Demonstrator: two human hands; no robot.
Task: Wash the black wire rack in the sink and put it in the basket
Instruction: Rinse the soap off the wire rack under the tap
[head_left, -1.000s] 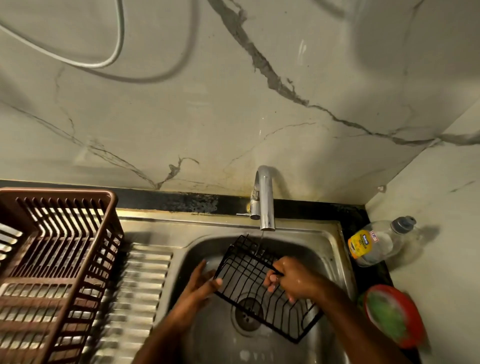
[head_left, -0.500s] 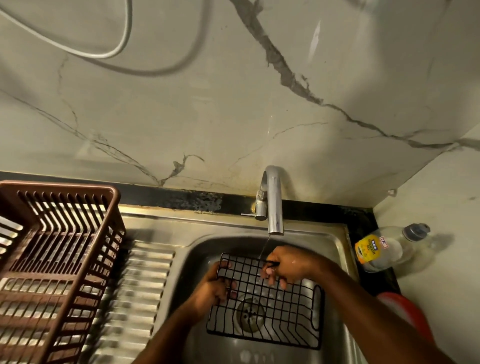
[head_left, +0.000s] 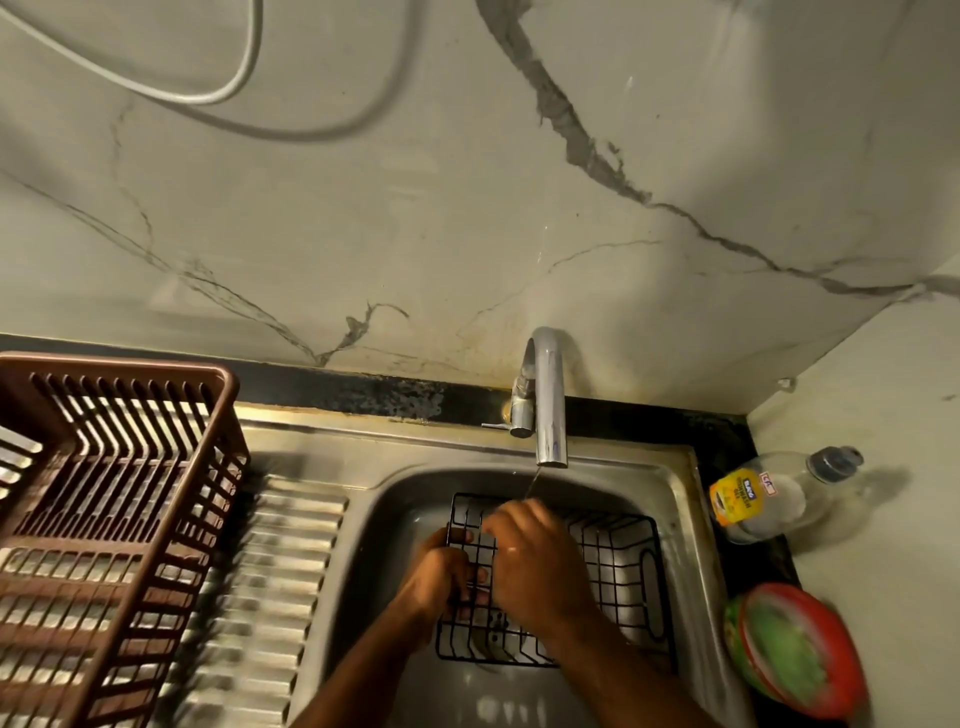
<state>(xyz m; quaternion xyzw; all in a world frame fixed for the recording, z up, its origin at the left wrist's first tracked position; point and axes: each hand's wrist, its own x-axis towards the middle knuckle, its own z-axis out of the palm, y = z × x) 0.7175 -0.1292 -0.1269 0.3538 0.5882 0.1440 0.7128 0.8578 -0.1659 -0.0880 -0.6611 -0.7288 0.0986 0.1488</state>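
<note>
A black wire rack (head_left: 613, 566) lies in the stainless steel sink basin (head_left: 395, 519) beneath a thin stream from the chrome tap (head_left: 548, 400). The left hand (head_left: 439, 577) grips the rack's edge at nine o'clock; the right hand (head_left: 535, 564) rests on its wires, its grasp unclear. A brown slatted plastic basket (head_left: 104, 499) stands at nine o'clock of the sink.

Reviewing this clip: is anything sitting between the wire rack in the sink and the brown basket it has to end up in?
Nothing visible. Between the black wire rack and the brown basket lies only the sink's ribbed drainboard, with nothing standing on it. The basket looks empty.
</note>
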